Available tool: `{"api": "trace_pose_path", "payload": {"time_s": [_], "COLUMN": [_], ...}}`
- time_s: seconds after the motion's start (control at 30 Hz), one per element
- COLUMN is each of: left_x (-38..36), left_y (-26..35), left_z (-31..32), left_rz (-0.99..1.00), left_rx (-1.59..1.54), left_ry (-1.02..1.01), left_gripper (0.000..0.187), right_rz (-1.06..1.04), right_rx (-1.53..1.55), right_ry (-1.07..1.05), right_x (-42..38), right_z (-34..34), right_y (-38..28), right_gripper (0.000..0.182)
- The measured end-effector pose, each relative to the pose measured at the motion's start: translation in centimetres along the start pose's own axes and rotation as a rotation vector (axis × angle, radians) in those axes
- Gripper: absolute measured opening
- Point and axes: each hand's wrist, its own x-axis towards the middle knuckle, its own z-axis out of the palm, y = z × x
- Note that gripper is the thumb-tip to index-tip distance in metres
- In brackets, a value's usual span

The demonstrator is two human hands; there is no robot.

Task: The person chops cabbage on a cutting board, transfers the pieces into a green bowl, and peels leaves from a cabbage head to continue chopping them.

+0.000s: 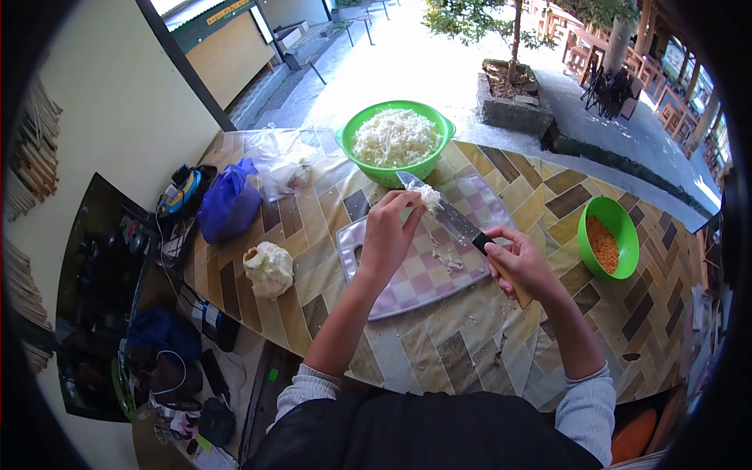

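My right hand (517,262) is wrapped round the handle of a kitchen knife (458,223), its blade pointing up and left over the cutting board. At the blade's far part, my left hand (392,231) pinches a small clump of white shreds (427,196); its fingers are close to or touching the blade. Below lies a pink and white checkered cutting board (395,286) with a few white scraps (448,254) on it. Just beyond the board, a green colander-like bowl (341,141) is heaped with white shredded food (397,137).
A pale rough lump (269,270) with a brown end sits left of the board. Behind it are a purple plastic bag (229,202) and a clear bag (283,168). At right, a green bowl (627,235) holds orange-brown crumbs (601,243). A patterned cloth (439,352) covers the table.
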Motion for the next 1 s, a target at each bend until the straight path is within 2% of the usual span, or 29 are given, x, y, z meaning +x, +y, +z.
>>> {"api": "trace_pose_path", "payload": {"time_s": [0.2, 0.3, 0.33, 0.43, 0.57, 0.67, 0.87, 1.0], "left_x": [9.0, 12.7, 13.2, 13.9, 13.4, 13.2, 13.8, 14.1], "left_y": [-3.3, -7.6, -8.8, -11.5, -11.3, -11.2, -11.5, -11.2], "left_z": [-1.3, -0.9, -0.9, -1.1, -1.4, -0.9, -0.2, -0.4], "left_rz": [0.121, 0.131, 0.083, 0.025, -0.009, -0.027, -0.054, 0.173], "left_rx": [-0.021, 0.006, 0.013, 0.040, 0.178, 0.232, -0.098, 0.101], "left_ry": [0.093, 0.071, 0.064, 0.072, -0.145, -0.184, -0.021, 0.070], "left_gripper": [0.022, 0.023, 0.024, 0.021, 0.021, 0.023, 0.030, 0.037], "right_rz": [-0.100, -0.242, -0.281, -0.739, -0.626, -0.625, -0.612, -0.554], "right_rx": [-0.047, -0.340, -0.611, -1.132, -1.095, -1.047, -0.843, -0.707], "right_ry": [0.038, 0.140, 0.215, 0.381, 0.377, 0.389, 0.353, 0.322], "right_x": [6.8, 11.6, 12.4, 16.1, 16.6, 16.6, 16.1, 16.0], "right_z": [0.5, 0.4, 0.9, 0.5, 1.2, 1.3, 1.0, 1.1], "right_y": [-6.3, -7.1, -7.6, -5.1, -5.6, -5.7, -5.6, -5.4], "right_gripper": [0.027, 0.029, 0.031, 0.033, 0.032, 0.031, 0.030, 0.032]}}
